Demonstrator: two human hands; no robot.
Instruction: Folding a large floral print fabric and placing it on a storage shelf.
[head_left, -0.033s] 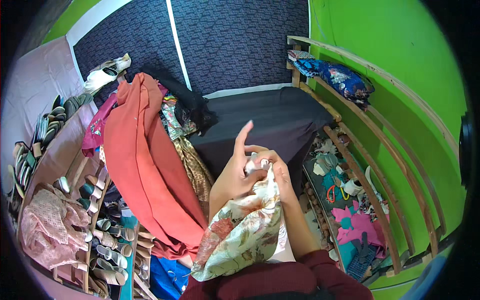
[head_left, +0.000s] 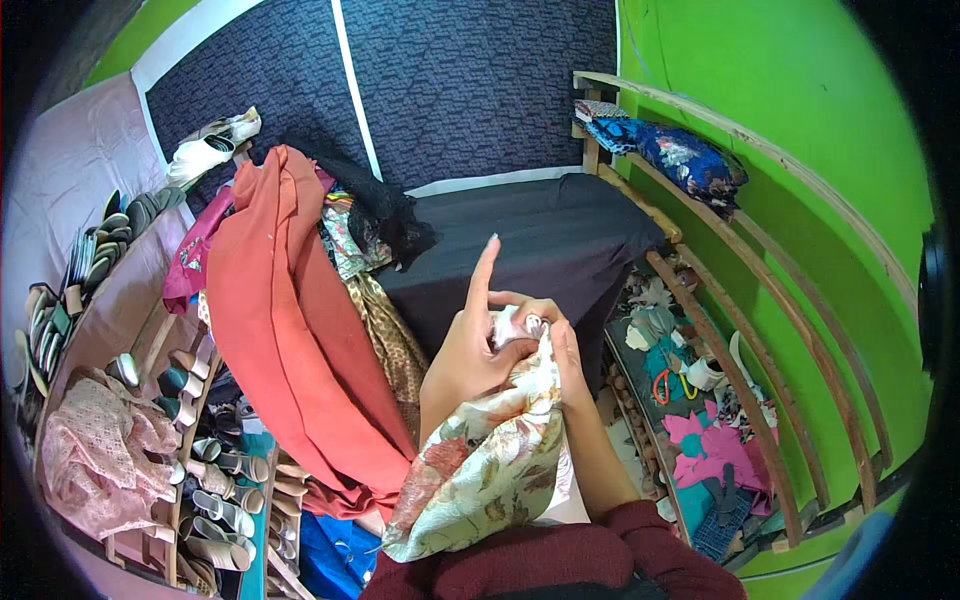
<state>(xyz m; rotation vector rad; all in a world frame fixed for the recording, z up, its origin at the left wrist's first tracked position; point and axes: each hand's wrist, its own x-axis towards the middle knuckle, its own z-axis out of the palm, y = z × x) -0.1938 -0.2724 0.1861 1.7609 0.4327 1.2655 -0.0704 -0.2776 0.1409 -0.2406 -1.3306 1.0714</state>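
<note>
A cream floral cloth point(head_left: 490, 465) with red and brown flowers hangs bunched in front of my body. My left hand point(head_left: 470, 345) pinches its gathered top between thumb and curled fingers, with the index finger pointing straight up. From the other side my right hand point(head_left: 567, 365) is closed around the same gathered end, its fingers bent over the top. A small white twisted bit of the fabric shows between the two hands. The lower part of the cloth drapes loosely down to my lap.
A long coral cloth point(head_left: 290, 310) drapes over the rack at left. Several shoes point(head_left: 225, 515) and a pink lace cloth point(head_left: 105, 450) lie beside it. Ahead stands a dark-covered table point(head_left: 500, 225). Wooden rails point(head_left: 770, 270) run along the right, with pink fabric scraps point(head_left: 705, 450) below.
My right fingers have shifted slightly at the gathered end of the cloth, and my left index finger reaches a little higher. The rest looks unchanged.
</note>
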